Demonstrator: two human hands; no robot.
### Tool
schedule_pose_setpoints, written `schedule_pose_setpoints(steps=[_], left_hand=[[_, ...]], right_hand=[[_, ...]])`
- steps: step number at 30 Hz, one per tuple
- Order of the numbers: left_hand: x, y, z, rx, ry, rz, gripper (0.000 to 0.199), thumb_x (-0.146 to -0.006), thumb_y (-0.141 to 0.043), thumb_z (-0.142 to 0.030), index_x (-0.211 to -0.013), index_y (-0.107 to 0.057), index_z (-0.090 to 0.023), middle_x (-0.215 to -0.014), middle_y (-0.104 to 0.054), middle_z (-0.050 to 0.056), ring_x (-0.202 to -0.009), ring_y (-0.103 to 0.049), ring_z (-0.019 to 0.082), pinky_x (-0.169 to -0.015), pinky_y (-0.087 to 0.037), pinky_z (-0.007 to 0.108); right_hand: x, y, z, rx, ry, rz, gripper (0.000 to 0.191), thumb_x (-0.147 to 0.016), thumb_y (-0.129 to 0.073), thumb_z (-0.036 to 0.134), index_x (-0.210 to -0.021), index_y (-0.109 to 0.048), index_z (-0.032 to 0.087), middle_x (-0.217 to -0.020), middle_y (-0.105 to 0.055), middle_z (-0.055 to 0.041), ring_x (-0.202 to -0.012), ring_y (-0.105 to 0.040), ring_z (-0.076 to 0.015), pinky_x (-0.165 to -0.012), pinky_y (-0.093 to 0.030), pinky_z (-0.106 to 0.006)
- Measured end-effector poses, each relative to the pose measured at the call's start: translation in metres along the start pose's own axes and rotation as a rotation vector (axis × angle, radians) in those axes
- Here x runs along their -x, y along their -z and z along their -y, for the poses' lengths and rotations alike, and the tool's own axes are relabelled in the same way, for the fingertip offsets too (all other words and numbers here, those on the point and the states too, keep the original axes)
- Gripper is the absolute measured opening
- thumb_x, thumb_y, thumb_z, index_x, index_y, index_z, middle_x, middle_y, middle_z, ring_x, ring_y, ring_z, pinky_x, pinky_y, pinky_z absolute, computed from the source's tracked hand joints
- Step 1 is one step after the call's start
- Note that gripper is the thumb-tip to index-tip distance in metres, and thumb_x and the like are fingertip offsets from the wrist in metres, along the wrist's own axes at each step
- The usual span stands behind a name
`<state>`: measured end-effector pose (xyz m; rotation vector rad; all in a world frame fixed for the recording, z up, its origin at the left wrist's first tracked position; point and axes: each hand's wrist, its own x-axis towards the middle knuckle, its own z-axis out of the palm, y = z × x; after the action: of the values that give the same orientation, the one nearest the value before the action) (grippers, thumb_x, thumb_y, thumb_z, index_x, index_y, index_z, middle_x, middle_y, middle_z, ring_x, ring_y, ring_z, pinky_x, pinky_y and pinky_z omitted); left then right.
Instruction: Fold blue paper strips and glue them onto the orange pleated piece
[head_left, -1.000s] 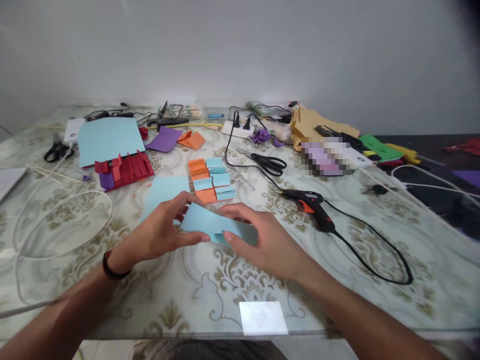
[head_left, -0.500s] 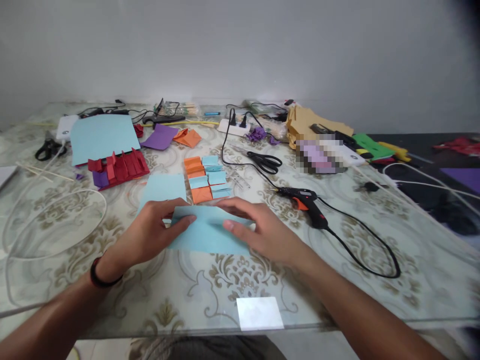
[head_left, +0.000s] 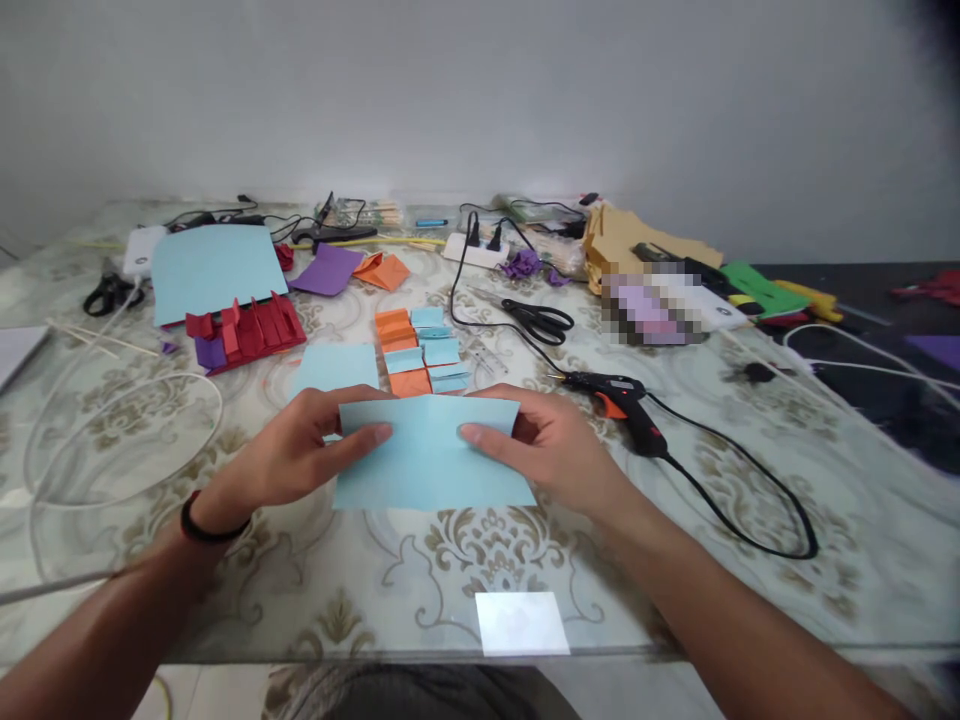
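A light blue sheet of paper [head_left: 431, 475] is held in front of me by both hands, its upper edge raised off the table. My left hand [head_left: 311, 445] pinches its left part, thumb on the near face and fingers behind. My right hand [head_left: 551, 440] grips the right part the same way. Just beyond the sheet lie folded orange and blue paper strips [head_left: 409, 382] set side by side. Another light blue paper [head_left: 337, 368] lies flat behind my left hand.
A hot glue gun [head_left: 619, 405] with a looped black cord lies at right, near black scissors [head_left: 540, 320]. Folded red paper [head_left: 251, 335] and a large blue sheet [head_left: 217, 270] lie at left. A white power strip [head_left: 476, 250] stands at the back. A white cable [head_left: 217, 410] curves at left.
My right hand has shifted slightly right and the blue sheet is now spread wider and flatter, its right end showing more. The camera view has shifted slightly.
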<state>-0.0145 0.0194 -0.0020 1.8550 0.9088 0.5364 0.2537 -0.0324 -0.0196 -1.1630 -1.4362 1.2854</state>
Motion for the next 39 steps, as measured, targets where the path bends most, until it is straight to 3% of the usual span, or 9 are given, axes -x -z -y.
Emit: schedule_pose_setpoints(steps=[4,8,12,14,18,23,26,32,39], left_hand=[[0.005,-0.005,-0.001,-0.006,0.034,-0.018,0.036,-0.099,-0.062,-0.045,-0.123,-0.075,-0.022,-0.091,-0.076,0.004,-0.066,-0.060,0.013,-0.049,-0.047,0.019],[0.007,-0.009,-0.001,-0.067,0.055,-0.038,0.039,-0.099,-0.061,-0.046,-0.131,-0.072,-0.026,-0.093,-0.079,0.003,-0.054,-0.056,0.011,-0.040,-0.039,0.018],[0.005,-0.008,-0.002,-0.085,-0.042,-0.067,0.032,-0.101,-0.061,-0.039,-0.128,-0.075,-0.031,-0.118,-0.080,0.004,-0.090,-0.074,0.021,-0.069,-0.059,0.026],[0.005,-0.006,-0.003,-0.068,-0.076,-0.073,0.030,-0.101,-0.060,-0.034,-0.126,-0.077,-0.033,-0.121,-0.080,0.003,-0.103,-0.074,0.023,-0.084,-0.060,0.030],[0.005,-0.003,-0.002,0.028,-0.118,-0.061,0.027,-0.097,-0.063,-0.025,-0.114,-0.083,-0.031,-0.115,-0.082,0.003,-0.106,-0.076,0.025,-0.095,-0.060,0.035],[0.004,-0.004,-0.007,0.047,-0.048,-0.070,0.021,-0.093,-0.069,-0.031,-0.106,-0.084,-0.030,-0.108,-0.083,0.004,-0.093,-0.077,0.023,-0.075,-0.061,0.030],[0.003,-0.005,-0.008,0.060,-0.003,-0.070,0.019,-0.091,-0.072,-0.038,-0.103,-0.085,-0.029,-0.108,-0.082,0.005,-0.090,-0.075,0.022,-0.067,-0.059,0.027],[0.001,-0.009,-0.003,0.101,0.017,-0.051,0.020,-0.091,-0.073,-0.036,-0.105,-0.083,-0.026,-0.106,-0.081,0.006,-0.091,-0.074,0.022,-0.069,-0.059,0.027],[-0.003,-0.011,0.004,0.076,0.056,-0.029,0.027,-0.089,-0.075,-0.037,-0.112,-0.080,-0.024,-0.110,-0.081,0.007,-0.096,-0.074,0.024,-0.075,-0.059,0.029]], right_hand=[[0.001,0.001,-0.001,0.104,0.029,0.040,0.032,-0.092,-0.074,0.044,-0.116,-0.079,0.023,-0.110,-0.077,-0.0061,-0.089,-0.072,-0.0191,-0.065,-0.057,-0.025],[0.002,0.002,0.000,0.179,0.025,0.058,0.033,-0.094,-0.072,0.044,-0.120,-0.079,0.026,-0.109,-0.079,-0.0051,-0.085,-0.073,-0.0187,-0.058,-0.054,-0.023],[0.002,0.003,0.000,0.212,0.043,0.046,0.030,-0.097,-0.068,0.044,-0.120,-0.079,0.030,-0.121,-0.078,-0.0029,-0.079,-0.073,-0.0165,-0.053,-0.051,-0.023],[0.002,0.004,0.000,0.220,0.060,0.053,0.029,-0.098,-0.067,0.043,-0.122,-0.079,0.032,-0.120,-0.079,-0.0023,-0.080,-0.074,-0.0175,-0.054,-0.053,-0.024],[0.002,0.008,0.002,0.226,0.126,0.073,0.025,-0.099,-0.065,0.036,-0.118,-0.080,0.033,-0.115,-0.081,-0.0015,-0.098,-0.076,-0.0224,-0.077,-0.062,-0.031],[0.005,0.008,0.010,0.048,0.029,0.180,0.027,-0.096,-0.066,0.035,-0.119,-0.079,0.029,-0.126,-0.076,-0.0036,-0.079,-0.077,-0.0187,-0.061,-0.063,-0.028],[0.005,0.005,0.012,-0.093,0.025,0.206,0.027,-0.095,-0.069,0.040,-0.116,-0.079,0.027,-0.126,-0.075,-0.0042,-0.086,-0.077,-0.0199,-0.069,-0.066,-0.031],[0.000,0.004,0.004,0.187,0.056,0.103,0.025,-0.094,-0.072,0.041,-0.114,-0.079,0.028,-0.115,-0.078,-0.0044,-0.090,-0.074,-0.0194,-0.065,-0.057,-0.027],[0.000,-0.001,-0.001,0.287,0.064,0.097,0.024,-0.093,-0.070,0.029,-0.116,-0.078,0.029,-0.114,-0.078,-0.0025,-0.102,-0.073,-0.0219,-0.082,-0.058,-0.032]])
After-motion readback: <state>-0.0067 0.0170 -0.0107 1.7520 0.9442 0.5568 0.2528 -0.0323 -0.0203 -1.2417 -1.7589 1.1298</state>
